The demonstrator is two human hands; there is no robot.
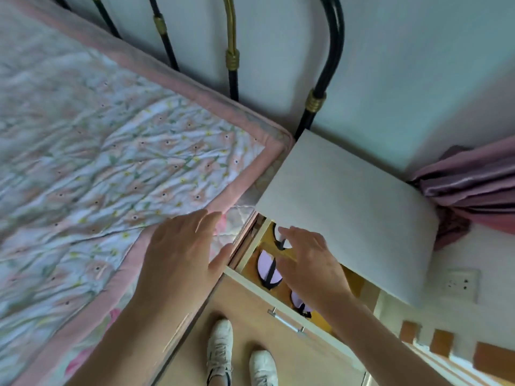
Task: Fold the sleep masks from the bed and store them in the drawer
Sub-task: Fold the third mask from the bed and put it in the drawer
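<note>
Head view: your right hand (309, 263) spread, fingers loose, gripping nothing, hovering over open drawer (252, 280). Your left hand (181, 252) flat, fingers apart, empty, above bed edge just beside drawer. Three folded sleep masks in drawer: lilac mask (267, 270) with black strap across, white mask (280, 239) part hidden behind your fingers, another lilac mask (299, 303) under your wrist. Floral quilt (117, 168) with pink border covers bed. White nightstand top (348, 207) overhangs drawer.

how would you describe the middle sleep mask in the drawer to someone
Beside the bed stands a white nightstand with its wooden drawer pulled open. Three masks lie in a row; the middle lilac folded sleep mask is fully visible, a black strap crossing it.
</note>
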